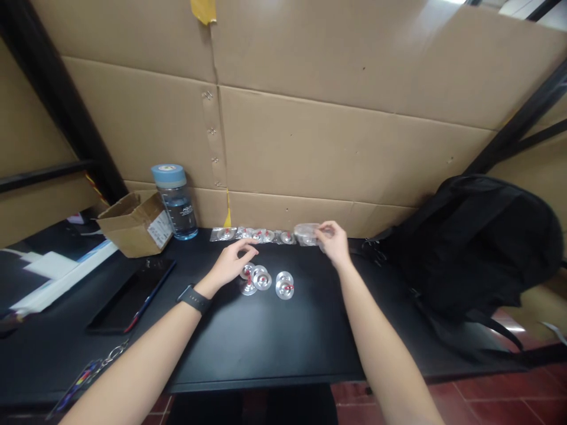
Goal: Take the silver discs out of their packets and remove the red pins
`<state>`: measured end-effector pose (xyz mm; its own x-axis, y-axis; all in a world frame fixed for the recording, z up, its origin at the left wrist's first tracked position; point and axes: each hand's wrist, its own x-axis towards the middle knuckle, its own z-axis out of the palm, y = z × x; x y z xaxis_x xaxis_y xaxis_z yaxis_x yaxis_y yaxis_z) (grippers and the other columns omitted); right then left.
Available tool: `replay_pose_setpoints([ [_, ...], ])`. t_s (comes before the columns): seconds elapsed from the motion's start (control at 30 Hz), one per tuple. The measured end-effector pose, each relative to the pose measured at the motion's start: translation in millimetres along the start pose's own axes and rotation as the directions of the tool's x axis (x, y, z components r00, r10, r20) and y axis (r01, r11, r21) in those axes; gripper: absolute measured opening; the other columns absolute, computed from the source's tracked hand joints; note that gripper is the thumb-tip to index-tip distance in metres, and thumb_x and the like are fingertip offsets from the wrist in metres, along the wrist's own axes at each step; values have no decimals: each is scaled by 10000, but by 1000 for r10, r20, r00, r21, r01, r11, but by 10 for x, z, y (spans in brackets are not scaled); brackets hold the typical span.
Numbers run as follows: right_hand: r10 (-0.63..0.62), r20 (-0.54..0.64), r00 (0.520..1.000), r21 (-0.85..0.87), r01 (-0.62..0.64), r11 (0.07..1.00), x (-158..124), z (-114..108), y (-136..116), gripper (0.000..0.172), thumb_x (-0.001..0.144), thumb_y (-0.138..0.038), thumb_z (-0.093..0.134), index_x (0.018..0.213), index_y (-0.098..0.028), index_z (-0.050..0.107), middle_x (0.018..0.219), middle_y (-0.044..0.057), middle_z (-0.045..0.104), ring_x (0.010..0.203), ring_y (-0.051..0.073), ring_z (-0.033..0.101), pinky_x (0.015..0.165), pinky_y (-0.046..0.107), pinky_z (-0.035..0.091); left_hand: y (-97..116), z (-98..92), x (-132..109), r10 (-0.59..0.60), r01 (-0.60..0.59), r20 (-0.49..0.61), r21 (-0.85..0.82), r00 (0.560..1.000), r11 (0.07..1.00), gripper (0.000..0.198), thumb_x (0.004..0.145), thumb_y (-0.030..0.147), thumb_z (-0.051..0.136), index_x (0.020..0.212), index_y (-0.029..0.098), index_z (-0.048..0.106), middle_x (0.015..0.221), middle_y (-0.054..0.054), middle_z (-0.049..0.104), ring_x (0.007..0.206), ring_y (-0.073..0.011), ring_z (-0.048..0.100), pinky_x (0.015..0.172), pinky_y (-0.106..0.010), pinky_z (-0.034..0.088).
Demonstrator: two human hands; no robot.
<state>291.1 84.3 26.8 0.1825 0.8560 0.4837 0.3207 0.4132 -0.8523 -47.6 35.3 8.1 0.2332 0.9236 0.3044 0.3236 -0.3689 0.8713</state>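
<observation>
The right hand [334, 242] pinches a clear packet [306, 233] between thumb and fingertips at the far edge of the black table [266, 348], just in front of the cardboard wall [332, 141]. The packet looks like thin, crinkled, see-through plastic with a pale round shape inside. It sits at the right end of a row of similar packets [257, 235] lying along the foot of the wall.

The left hand [233, 262], with a dark watch [194, 298] at its wrist, lies nearer with its fingers loosely curled. It touches the left of the loose silver discs [262, 280], which are shiny, round and marked with red. Whether it grips one cannot be told.

A water bottle [176, 200] and an open cardboard box [135, 223] stand far left, a black backpack [478, 248] to the right.
</observation>
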Motion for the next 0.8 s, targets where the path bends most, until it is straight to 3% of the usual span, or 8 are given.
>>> replay_pose_setpoints([
  [0.1,96,-88,992,-370,-122,921,118,-523,241,352,763,-518,717,858,-184,655,787,79,748,713,212,710,677,310,554,22,-15,-2,13,-14,8,74,1000,997,302,929,390,611,1163,220,697,1013,-50,781,863,-222,755,807,-320,569],
  [0.23,154,-133,979,-522,-201,829,72,-828,468,189,710,-364,748,756,-183,717,741,82,760,732,235,721,745,324,539,16,3,-3,8,-11,26,107,1000,994,280,915,389,613,1115,222,717,976,-38,782,819,-210,749,746,-298,568],
  [0.33,180,-165,970,-606,-243,758,13,-775,523,82,695,-290,736,707,-208,739,755,74,767,763,237,722,760,306,518,1,25,-10,-9,4,49,95,999,995,281,907,392,611,1103,222,718,975,-40,782,780,-202,748,694,-283,567],
  [0.47,183,-241,953,-696,-301,651,-16,-615,440,102,741,-285,695,774,-221,766,868,114,774,789,252,709,703,308,490,0,28,-18,-24,16,69,110,997,994,269,901,387,606,1072,221,731,977,-46,785,758,-196,752,677,-274,563],
  [0.57,194,7,981,-794,-112,597,-23,-523,322,146,786,-339,692,806,-229,787,854,86,773,795,224,708,709,281,485,6,20,-20,-22,12,76,138,997,990,268,906,389,600,1063,221,737,973,-45,784,761,-198,754,676,-269,561],
  [0.63,201,177,963,-809,26,587,-33,-470,267,173,812,-363,691,849,-240,807,899,71,780,868,215,714,753,266,491,11,17,-23,-19,7,82,153,996,988,273,911,397,596,1062,218,737,972,-45,783,763,-199,754,676,-268,559],
  [0.8,203,194,960,-844,58,534,-52,-408,276,296,882,-327,622,1089,-222,804,1135,129,747,1086,278,671,864,331,503,21,21,-32,-24,8,96,168,995,986,287,916,411,590,1066,216,737,960,-45,782,716,-197,739,665,-278,550],
])
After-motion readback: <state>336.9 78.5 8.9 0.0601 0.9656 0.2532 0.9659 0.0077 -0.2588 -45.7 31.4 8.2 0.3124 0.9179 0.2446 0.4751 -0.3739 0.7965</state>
